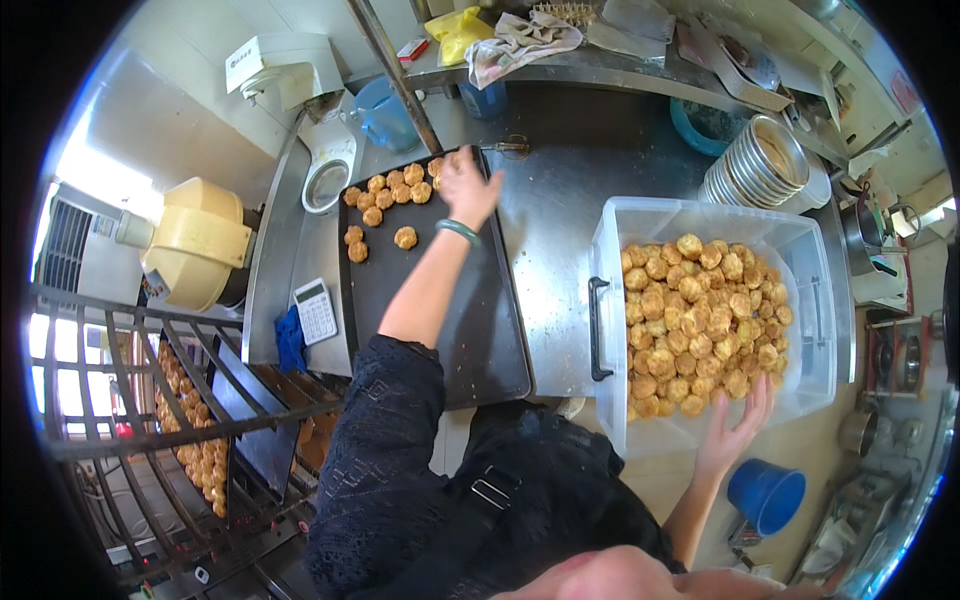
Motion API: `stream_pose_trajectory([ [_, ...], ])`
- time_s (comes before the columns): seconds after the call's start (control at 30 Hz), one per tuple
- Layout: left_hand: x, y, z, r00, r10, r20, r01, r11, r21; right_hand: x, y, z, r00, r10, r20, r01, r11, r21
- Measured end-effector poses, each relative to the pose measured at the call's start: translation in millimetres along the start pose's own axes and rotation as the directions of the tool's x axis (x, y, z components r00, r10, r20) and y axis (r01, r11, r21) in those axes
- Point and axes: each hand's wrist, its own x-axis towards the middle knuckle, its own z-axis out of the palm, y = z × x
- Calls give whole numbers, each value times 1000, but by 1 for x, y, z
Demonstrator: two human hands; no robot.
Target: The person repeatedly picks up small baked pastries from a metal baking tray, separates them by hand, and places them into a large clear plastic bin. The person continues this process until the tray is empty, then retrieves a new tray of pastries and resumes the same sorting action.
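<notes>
My left hand (469,191), with a green bangle on the wrist, reaches over the far right corner of a dark baking tray (442,300). Its fingers are stretched out by small golden cream puffs (401,193) grouped at the tray's far end, partly hiding some. A single puff (406,238) sits apart nearer the middle. To the right stands a clear plastic storage box (609,225) heaped with the same baked puffs (694,315). At the box's near side is my right hand (739,427), thumb and fingers apart, fingertips beside the heap.
A calculator (316,310) and blue cloth (289,339) lie left of the tray. Behind it are a kitchen scale (328,184), a blue jug (388,116) and a whisk (512,147). Stacked metal pans (754,169) stand behind the box. A metal rack (187,435) rises at left; a blue bucket (766,495) is below right.
</notes>
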Motion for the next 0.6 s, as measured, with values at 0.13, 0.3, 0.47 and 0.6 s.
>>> stream_pose_trajectory([
  [0.13, 51, -102, 29, 967, -64, 245, -30, 931, 364, -9, -20, 6, 998, 19, 57, -10, 989, -147],
  [0.3, 76, -125, 74, 973, 80, 218, -136, 957, 255, -17, -43, 17, 992, 14, 123, 20, 962, -273],
  [0.47, 60, -126, 86, 984, 100, 149, -149, 919, 365, -21, -59, 28, 989, 7, 149, 33, 964, -265],
  [0.6, 17, -133, 65, 940, 331, 81, -340, 914, 219, -21, -68, 31, 989, -23, 145, 57, 970, -237],
])
